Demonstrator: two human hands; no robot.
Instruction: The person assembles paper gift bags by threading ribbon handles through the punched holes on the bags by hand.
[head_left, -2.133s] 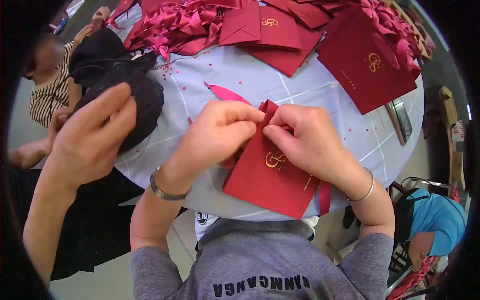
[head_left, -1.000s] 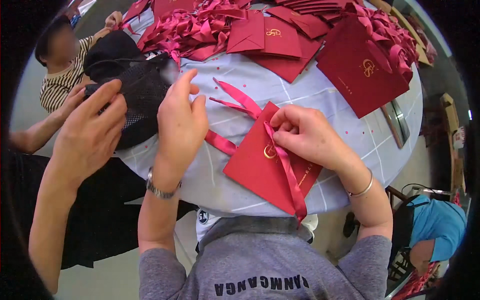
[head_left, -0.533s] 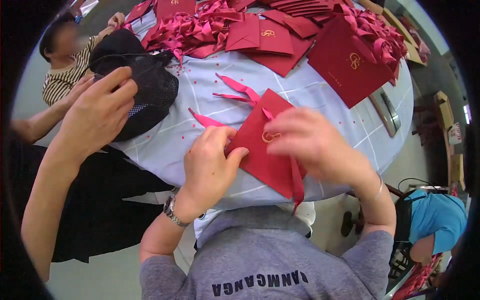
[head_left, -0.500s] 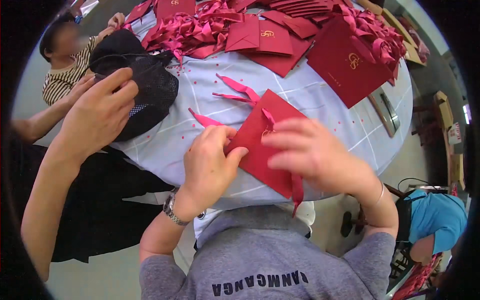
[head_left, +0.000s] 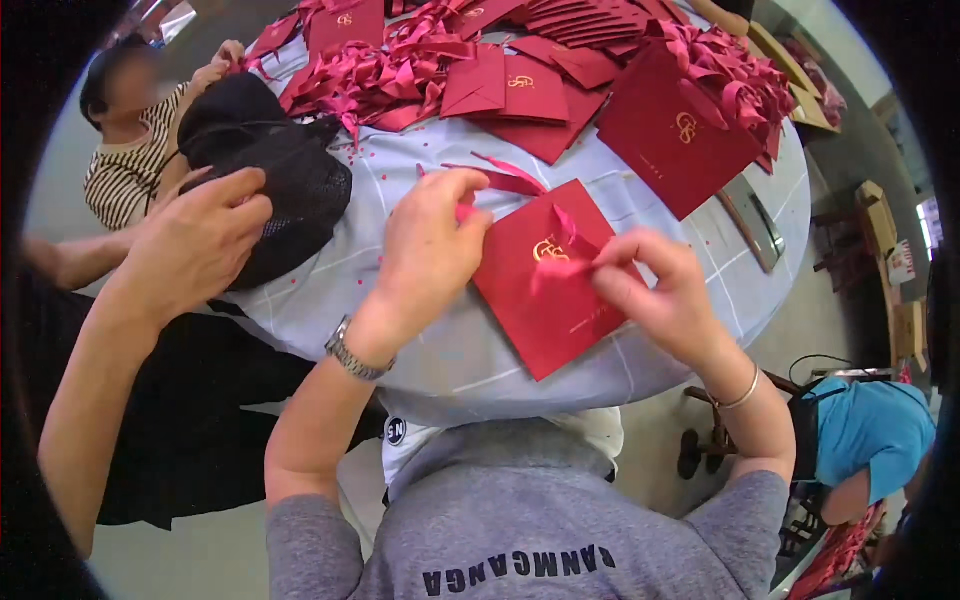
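Both hands are pinching ribbon here: the right hand has its fingertips closed on a pink-red ribbon right over the middle of the red card, and the left hand is closed on the other end of it, just off the card's upper left edge. So the ribbon runs roughly left to right across the card, stretched between the two grips, with the right hand sitting on top of the card and the left one beside it. The card itself lies flat near the table's near edge, turned like a diamond, one corner poking toward the person. It looks like stiff matte paper with a small gold emblem in the middle; the ribbon is thin, soft and satiny. Further back the table is covered in more red cards and a heap of tangled ribbons. A black mesh bag sits at the left edge, with another person's hand resting on it.
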